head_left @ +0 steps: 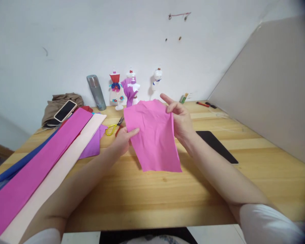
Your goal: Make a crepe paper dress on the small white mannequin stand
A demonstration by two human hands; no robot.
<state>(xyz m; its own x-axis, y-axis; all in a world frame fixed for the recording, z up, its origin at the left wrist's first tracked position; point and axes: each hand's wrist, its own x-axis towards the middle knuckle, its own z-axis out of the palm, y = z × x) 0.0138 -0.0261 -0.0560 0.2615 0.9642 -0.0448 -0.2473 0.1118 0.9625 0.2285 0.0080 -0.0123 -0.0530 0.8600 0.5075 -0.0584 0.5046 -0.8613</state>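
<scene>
A creased pink sheet of crepe paper (155, 139) is held up above the wooden table, spread between both hands. My left hand (125, 138) pinches its left edge, thumb on the front face. At the upper right edge, my right hand (180, 118) grips the sheet between thumb and fingers, with the index finger pointing outward. Just beyond my left hand lie scissors with yellow handles (112, 128). A red-handled tool (119, 130) is beside them, partly hidden behind the hand.
Long folded magenta (45, 162) and pale pink strips (58, 173) cover the table's left side, near a phone (65, 111) and brown cloth (49, 108). A bottle (96, 93) and several small dress forms (115, 88) stand along the wall. A black flat panel (216, 145) lies right.
</scene>
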